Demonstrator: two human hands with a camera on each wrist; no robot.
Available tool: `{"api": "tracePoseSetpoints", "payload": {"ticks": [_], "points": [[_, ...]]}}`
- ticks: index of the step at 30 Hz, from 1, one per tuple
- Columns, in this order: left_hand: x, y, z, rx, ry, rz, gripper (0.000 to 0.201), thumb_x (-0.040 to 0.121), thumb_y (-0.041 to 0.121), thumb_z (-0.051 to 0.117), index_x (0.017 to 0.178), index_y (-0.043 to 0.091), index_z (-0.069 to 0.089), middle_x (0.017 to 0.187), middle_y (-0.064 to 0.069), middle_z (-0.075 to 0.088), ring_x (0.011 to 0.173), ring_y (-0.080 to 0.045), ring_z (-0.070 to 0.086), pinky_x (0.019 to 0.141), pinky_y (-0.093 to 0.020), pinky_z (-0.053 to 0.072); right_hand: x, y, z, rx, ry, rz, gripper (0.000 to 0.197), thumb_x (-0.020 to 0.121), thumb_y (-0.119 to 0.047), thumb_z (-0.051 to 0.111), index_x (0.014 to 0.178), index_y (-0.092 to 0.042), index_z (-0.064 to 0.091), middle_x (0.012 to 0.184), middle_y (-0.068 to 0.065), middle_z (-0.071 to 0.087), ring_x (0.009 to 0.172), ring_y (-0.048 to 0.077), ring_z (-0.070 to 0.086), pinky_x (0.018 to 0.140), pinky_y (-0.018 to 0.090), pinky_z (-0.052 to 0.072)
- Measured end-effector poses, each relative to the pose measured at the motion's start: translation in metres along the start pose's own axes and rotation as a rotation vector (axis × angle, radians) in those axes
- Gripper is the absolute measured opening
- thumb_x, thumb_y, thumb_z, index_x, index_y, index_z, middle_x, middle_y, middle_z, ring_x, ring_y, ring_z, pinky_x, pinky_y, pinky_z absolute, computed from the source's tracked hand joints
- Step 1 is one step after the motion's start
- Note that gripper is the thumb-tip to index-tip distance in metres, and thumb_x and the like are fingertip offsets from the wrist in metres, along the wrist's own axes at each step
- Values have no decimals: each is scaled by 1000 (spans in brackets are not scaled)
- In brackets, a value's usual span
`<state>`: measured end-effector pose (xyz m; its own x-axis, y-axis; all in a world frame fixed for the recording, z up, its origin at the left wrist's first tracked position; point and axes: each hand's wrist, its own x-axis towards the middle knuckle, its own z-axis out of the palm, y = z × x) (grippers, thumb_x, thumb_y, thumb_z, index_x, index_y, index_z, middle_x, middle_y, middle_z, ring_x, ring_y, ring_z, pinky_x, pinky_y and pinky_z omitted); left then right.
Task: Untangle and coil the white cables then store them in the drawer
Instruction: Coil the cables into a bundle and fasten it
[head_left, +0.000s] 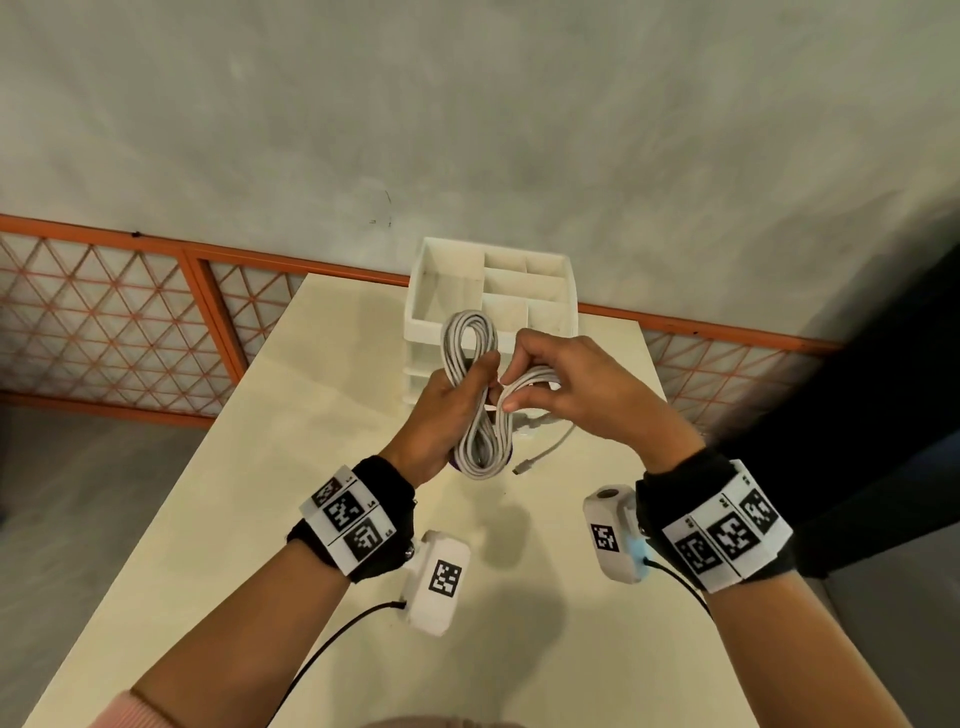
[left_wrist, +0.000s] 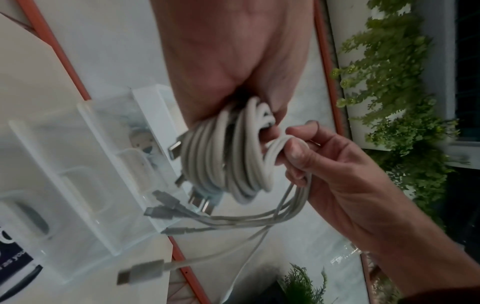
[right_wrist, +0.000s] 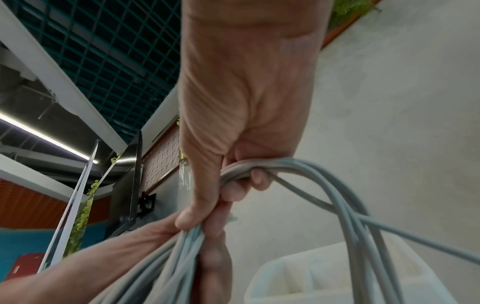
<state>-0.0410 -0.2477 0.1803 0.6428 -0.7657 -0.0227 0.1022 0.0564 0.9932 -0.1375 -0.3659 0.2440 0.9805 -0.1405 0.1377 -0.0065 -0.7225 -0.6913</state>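
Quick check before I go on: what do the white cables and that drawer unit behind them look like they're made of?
White cables: smooth matte rubbery or plastic jackets, probably PVC; they bend in soft loops without kinking, gripped by the left hand, pinched by the right hand. Connector ends look like hard white plastic.
Drawer unit: rigid white plastic, slightly translucent walls in the left wrist view.

You are standing at a cream table (head_left: 291, 467) whose far edge is running along an orange-framed lattice partition. A white desk organizer (head_left: 491, 291) is sitting at the far end of the tabletop, with open compartments on top and drawers stacked below. Just in front of it, something small and purple (head_left: 511, 453) is peeking out; what it is cannot be told.
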Motion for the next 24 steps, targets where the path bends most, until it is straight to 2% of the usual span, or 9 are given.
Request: {"api": "tracePoseSetpoints", "payload": {"ticks": [2, 4, 6, 9, 12, 15, 19, 22, 24], "points": [[-2, 1, 1, -57, -42, -11, 38, 97, 34, 44, 87, 10, 71, 79, -8, 72, 76, -20, 69, 73, -31, 57, 0, -3, 2, -28, -6, -29, 19, 76, -10, 75, 83, -11, 58, 86, 5, 73, 79, 10, 67, 71, 16, 50], [-5, 4, 4, -107, -74, -38, 40, 98, 32, 41, 78, 15, 71, 69, -6, 73, 66, -19, 70, 63, -29, 58, 1, -6, 6, -95, -27, -54, 19, 77, -10, 74, 84, -10, 57, 82, 6, 70, 75, 14, 64, 69, 24, 49], [-8, 5, 6, -112, -65, -64, 47, 98, 32, 40, 66, 17, 70, 57, -7, 69, 54, -17, 68, 54, -26, 56, 3, -6, 8, -147, -40, -60, 21, 77, -13, 73, 85, -11, 54, 75, 3, 67, 73, 16, 61, 70, 33, 49], [-12, 6, 4, -56, -97, -67, 52, 97, 35, 41, 55, 11, 61, 48, -8, 58, 41, -18, 55, 49, -26, 50, 2, -7, 7, -206, -48, -75, 33, 74, -23, 75, 86, -21, 44, 71, -1, 66, 72, 15, 60, 69, 43, 49], [-12, 5, 0, 2, -141, -65, 51, 96, 37, 43, 54, 9, 50, 44, -5, 45, 38, -17, 38, 48, -26, 43, -1, -7, 6, -230, -9, -27, 44, 70, -39, 77, 86, -28, 38, 68, -3, 64, 62, 11, 56, 59, 37, 47], [-10, 5, -9, 68, -182, -55, 43, 97, 33, 44, 63, 6, 49, 45, -6, 41, 37, -17, 32, 47, -26, 41, -3, 7, -2, -261, -30, 120, 38, 66, -53, 76, 72, -28, 48, 55, -13, 55, 53, 5, 47, 55, 28, 37], [-9, 1, -22, 100, -214, -60, 37, 96, 34, 45, 71, 7, 46, 45, -3, 39, 37, -14, 29, 43, -22, 38, -10, 24, -13, -90, -186, 261, 32, 68, -47, 76, 62, -19, 62, 55, -8, 51, 50, 3, 40, 54, 24, 31], [-9, -7, -19, 159, -244, -78, 44, 95, 40, 45, 64, 9, 46, 44, -1, 38, 37, -14, 29, 43, -23, 37, -14, 18, -15, -33, -161, 198, 35, 78, -51, 65, 73, -16, 68, 60, -10, 57, 57, 5, 47, 60, 24, 37], [-11, -12, -14, 219, -257, -121, 54, 92, 54, 40, 60, 11, 44, 44, -2, 38, 37, -15, 29, 45, -24, 37, -13, 11, -14, -55, -184, 157, 26, 89, -40, 58, 82, -17, 68, 73, -9, 66, 68, 8, 58, 68, 25, 44]]}}
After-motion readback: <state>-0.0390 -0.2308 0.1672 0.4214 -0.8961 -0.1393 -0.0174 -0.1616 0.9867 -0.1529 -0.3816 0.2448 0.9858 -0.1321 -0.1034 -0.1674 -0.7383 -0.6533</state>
